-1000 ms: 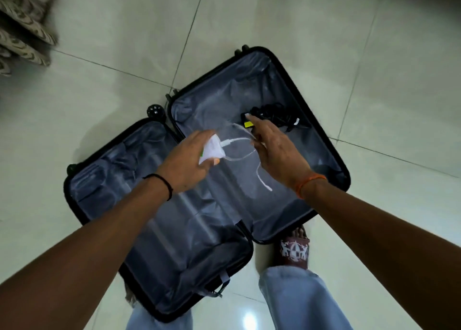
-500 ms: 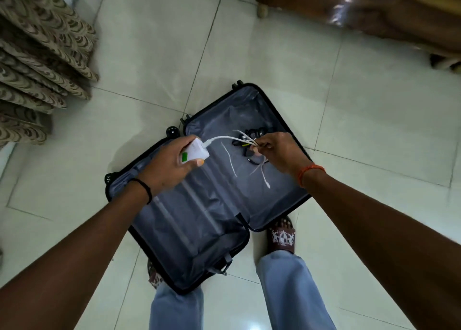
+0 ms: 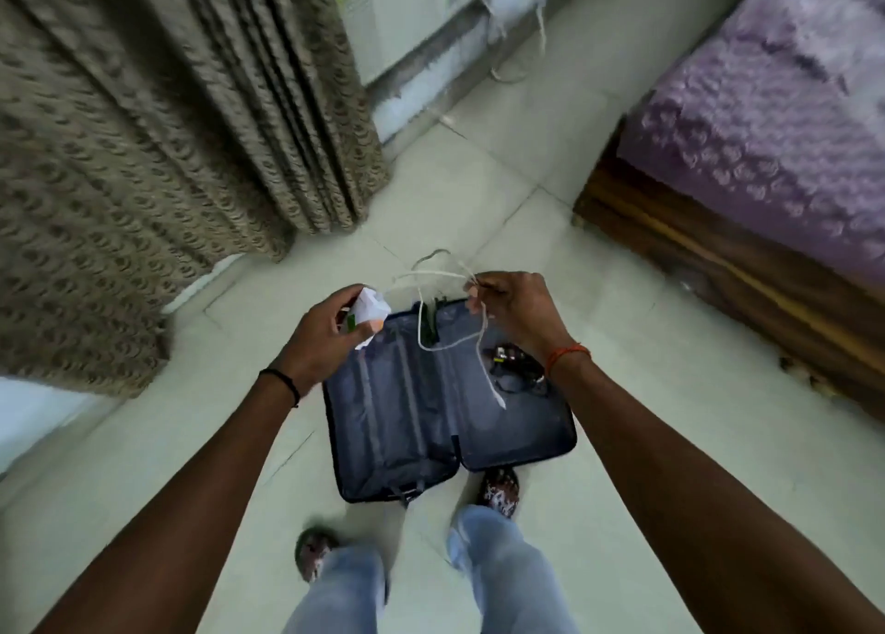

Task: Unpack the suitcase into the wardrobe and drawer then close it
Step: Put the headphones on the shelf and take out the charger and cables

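An open dark suitcase (image 3: pixel 421 442) lies flat on the tiled floor below my hands, its grey lining bare apart from a small black bundle (image 3: pixel 515 363) in the right half. My left hand (image 3: pixel 325 341) grips a white charger plug (image 3: pixel 368 312) with a green mark. Its white cable (image 3: pixel 483 365) loops across to my right hand (image 3: pixel 517 312), which pinches the gathered strands while one end dangles over the suitcase. Both hands are raised well above the case.
A patterned brown curtain (image 3: pixel 167 154) hangs at the left. A bed with a purple cover (image 3: pixel 776 121) and wooden frame (image 3: pixel 709 259) stands at the right. A white appliance (image 3: pixel 402 15) with trailing cords is at the far wall. My feet in sandals stand by the suitcase's near edge.
I have stood up, and both hands have lifted the charger and cable up out of the suitcase. The view has tilted up to show the curtain and the bed.
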